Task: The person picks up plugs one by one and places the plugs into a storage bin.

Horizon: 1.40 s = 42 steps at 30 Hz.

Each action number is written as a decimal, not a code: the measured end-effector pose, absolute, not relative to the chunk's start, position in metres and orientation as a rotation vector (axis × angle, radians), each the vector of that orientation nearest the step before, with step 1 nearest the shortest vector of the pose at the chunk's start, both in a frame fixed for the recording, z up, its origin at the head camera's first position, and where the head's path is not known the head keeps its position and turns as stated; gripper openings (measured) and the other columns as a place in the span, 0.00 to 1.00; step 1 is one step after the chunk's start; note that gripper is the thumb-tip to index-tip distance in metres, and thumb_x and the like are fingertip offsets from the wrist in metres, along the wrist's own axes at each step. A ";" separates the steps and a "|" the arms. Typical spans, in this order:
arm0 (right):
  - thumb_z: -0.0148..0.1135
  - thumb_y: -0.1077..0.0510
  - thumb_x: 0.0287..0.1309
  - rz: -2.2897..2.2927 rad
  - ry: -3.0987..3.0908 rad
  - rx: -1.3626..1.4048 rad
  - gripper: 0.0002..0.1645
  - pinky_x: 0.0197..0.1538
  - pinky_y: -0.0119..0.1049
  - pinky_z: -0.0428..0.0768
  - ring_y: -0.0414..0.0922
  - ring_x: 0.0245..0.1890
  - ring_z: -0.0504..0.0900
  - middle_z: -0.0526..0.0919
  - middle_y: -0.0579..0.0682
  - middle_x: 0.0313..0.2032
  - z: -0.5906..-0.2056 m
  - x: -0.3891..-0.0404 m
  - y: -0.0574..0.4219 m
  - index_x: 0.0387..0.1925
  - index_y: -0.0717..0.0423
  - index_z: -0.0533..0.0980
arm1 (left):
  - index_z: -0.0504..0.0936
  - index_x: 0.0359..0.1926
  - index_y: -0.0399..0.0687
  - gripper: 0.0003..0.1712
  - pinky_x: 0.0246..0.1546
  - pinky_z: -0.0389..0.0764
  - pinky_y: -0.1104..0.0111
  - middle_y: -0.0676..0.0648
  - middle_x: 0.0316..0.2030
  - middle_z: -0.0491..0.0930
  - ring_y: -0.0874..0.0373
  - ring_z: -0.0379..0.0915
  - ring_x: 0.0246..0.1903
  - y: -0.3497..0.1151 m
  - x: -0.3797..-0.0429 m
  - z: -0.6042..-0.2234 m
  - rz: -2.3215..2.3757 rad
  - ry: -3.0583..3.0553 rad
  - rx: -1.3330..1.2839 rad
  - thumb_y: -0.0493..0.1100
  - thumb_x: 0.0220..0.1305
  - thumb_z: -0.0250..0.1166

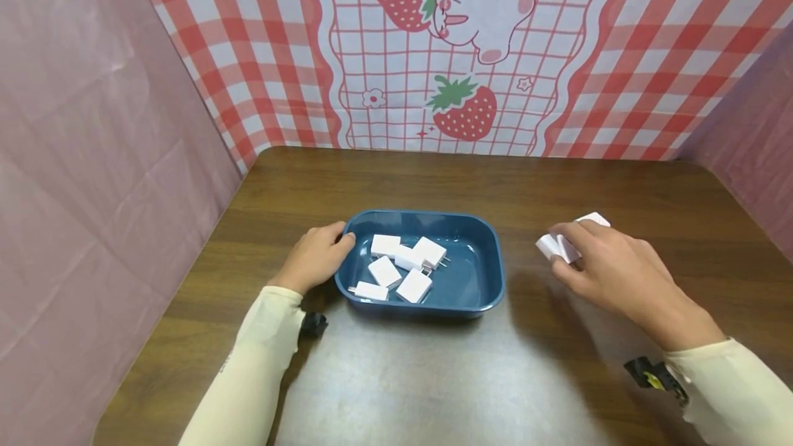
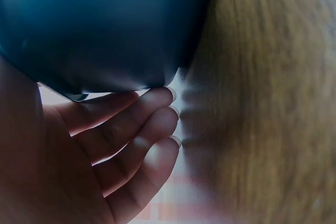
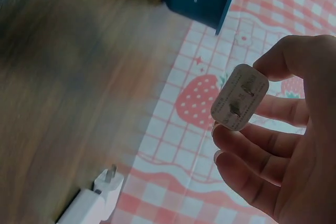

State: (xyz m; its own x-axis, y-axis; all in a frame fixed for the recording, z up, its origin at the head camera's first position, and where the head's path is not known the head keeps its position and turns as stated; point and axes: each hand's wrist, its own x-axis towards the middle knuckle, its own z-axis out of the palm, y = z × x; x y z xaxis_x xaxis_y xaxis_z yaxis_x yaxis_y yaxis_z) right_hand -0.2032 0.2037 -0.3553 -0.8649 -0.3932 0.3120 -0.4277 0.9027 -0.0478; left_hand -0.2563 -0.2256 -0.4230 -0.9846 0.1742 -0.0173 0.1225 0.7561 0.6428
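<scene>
A blue rectangular tray [image 1: 477, 260] stands on the table with several white charger plugs [image 1: 414, 285] lying in its left and middle part. At its left end my left hand [image 1: 314, 253] holds the rim, the thumb over the edge and the other fingers against the outer wall, as the left wrist view shows. Over to the right, my right hand [image 1: 619, 270] pinches a white charger plug [image 3: 240, 97] between thumb and fingers. Its face with two metal prongs shows in the right wrist view. Below it lie more white plugs [image 3: 84, 208], partly cut off by the frame.
The wooden table [image 1: 396, 370] runs back to a red and white checked cloth [image 1: 260, 54] with strawberries. Pink cloth [image 1: 105, 122] hangs at the left side, and more at the right. Another white plug [image 1: 595, 218] shows behind the right hand.
</scene>
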 end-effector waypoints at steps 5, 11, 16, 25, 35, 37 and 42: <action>0.69 0.51 0.50 0.183 -2.724 0.663 0.25 0.24 0.48 0.76 0.47 0.30 0.80 0.84 0.52 0.40 -0.355 -0.196 0.192 0.51 0.51 0.79 | 0.75 0.64 0.42 0.29 0.58 0.73 0.48 0.42 0.56 0.79 0.47 0.76 0.50 -0.226 -0.256 -0.423 1.035 2.864 0.238 0.56 0.76 0.49; 0.69 0.50 0.49 0.204 -2.649 0.745 0.25 0.21 0.42 0.74 0.45 0.29 0.79 0.83 0.51 0.40 -0.355 -0.191 0.174 0.50 0.52 0.79 | 0.72 0.68 0.41 0.31 0.62 0.69 0.47 0.40 0.61 0.76 0.46 0.73 0.58 -0.227 -0.257 -0.423 1.026 2.868 0.238 0.56 0.76 0.49; 0.68 0.50 0.49 0.231 -2.588 0.816 0.24 0.20 0.37 0.71 0.42 0.27 0.77 0.83 0.49 0.38 -0.355 -0.191 0.162 0.50 0.51 0.80 | 0.71 0.68 0.41 0.31 0.62 0.69 0.47 0.41 0.62 0.76 0.46 0.73 0.59 -0.228 -0.257 -0.424 1.026 2.862 0.235 0.56 0.76 0.49; 0.69 0.47 0.53 0.243 -2.619 0.854 0.25 0.23 0.34 0.73 0.42 0.30 0.78 0.83 0.50 0.41 -0.357 -0.203 0.142 0.52 0.52 0.80 | 0.73 0.67 0.41 0.30 0.61 0.70 0.47 0.41 0.60 0.77 0.47 0.74 0.57 -0.227 -0.257 -0.424 1.027 2.867 0.237 0.56 0.76 0.49; 0.69 0.47 0.56 0.267 -2.724 0.844 0.25 0.27 0.33 0.75 0.42 0.31 0.79 0.83 0.49 0.43 -0.360 -0.222 0.123 0.54 0.50 0.79 | 0.76 0.62 0.44 0.26 0.56 0.74 0.49 0.44 0.54 0.80 0.49 0.76 0.47 -0.226 -0.257 -0.425 1.043 2.875 0.244 0.56 0.76 0.49; 0.68 0.47 0.57 0.261 -2.722 0.854 0.24 0.26 0.33 0.74 0.42 0.30 0.78 0.83 0.49 0.42 -0.361 -0.226 0.120 0.54 0.50 0.79 | 0.77 0.60 0.45 0.25 0.54 0.75 0.50 0.44 0.51 0.80 0.49 0.75 0.45 -0.226 -0.257 -0.424 1.047 2.874 0.243 0.56 0.76 0.49; 0.67 0.46 0.58 0.254 -2.721 0.872 0.23 0.25 0.36 0.74 0.43 0.30 0.78 0.83 0.48 0.39 -0.366 -0.237 0.116 0.53 0.51 0.79 | 0.79 0.54 0.47 0.22 0.48 0.76 0.52 0.45 0.45 0.80 0.49 0.74 0.41 -0.226 -0.257 -0.424 1.045 2.879 0.244 0.56 0.76 0.49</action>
State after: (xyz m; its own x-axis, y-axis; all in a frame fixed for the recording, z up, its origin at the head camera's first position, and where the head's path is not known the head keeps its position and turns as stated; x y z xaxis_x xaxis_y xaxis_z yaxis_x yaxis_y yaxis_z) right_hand -0.2369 0.1158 -0.3659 -0.7814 -0.5423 0.3087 -0.5900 0.8031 -0.0829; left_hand -0.2569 -0.2264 -0.4236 -0.9850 0.1724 -0.0110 0.1252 0.7565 0.6419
